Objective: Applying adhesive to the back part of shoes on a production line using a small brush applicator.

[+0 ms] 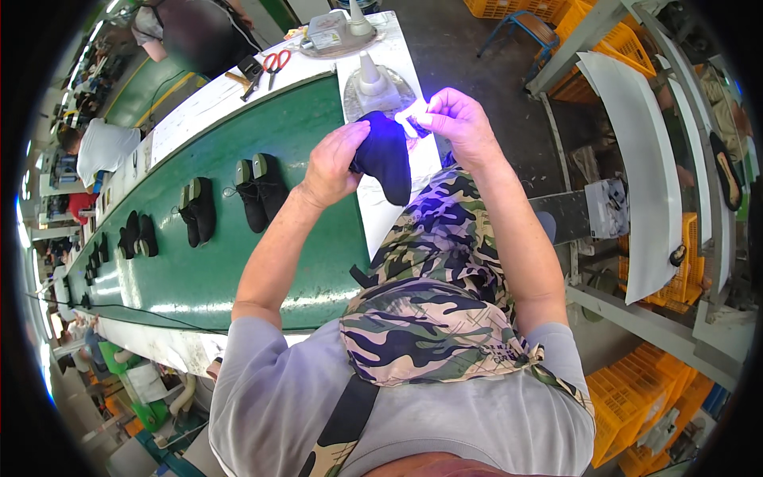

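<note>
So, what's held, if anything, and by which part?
Left hand: dark shoe, by its upper-left edge. Right hand: bright white strip, pinched at its right end.

The scene is viewed from above by a head-worn fisheye camera, set beside the right end of the green conveyor belt (pixel 226 262); a steep downward facing is given; that end is seen close, the far end small and distant leftward.

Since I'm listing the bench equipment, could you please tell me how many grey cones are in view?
2: the nearer cone just beyond the held shoe; the farther cone by the picture's top edge. More may be hidden.
</note>
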A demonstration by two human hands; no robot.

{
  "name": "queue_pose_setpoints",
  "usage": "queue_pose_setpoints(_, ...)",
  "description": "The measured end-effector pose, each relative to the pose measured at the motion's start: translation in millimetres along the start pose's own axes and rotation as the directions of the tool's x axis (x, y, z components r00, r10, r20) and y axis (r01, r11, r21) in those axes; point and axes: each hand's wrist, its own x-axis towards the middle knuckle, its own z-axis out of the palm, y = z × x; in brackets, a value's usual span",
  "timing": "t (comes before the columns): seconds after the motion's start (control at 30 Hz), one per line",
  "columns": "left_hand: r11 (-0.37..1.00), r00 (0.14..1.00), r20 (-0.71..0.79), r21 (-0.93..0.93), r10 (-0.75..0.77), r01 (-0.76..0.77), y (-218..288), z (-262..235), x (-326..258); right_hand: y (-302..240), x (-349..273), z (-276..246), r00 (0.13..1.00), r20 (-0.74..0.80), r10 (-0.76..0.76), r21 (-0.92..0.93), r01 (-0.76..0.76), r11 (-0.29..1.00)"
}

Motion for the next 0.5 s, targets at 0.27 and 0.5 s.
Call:
queue_pose_setpoints(0.27,0.987,0.978,0.136,0.017,-0.159,0.158,4.0,-15.5,-2.3,-29.8,2.1,11.7,0.993,0.113,0.037,-0.073,-0.029,0.997)
queue_pose_setpoints(0.5,0.843,0.761,0.509,-0.118,-0.403,0.525,10.7,-42.0,1.7,-23.0,17.1,14.8,0.994,0.095,-0.058,-0.052,0.063,0.997)
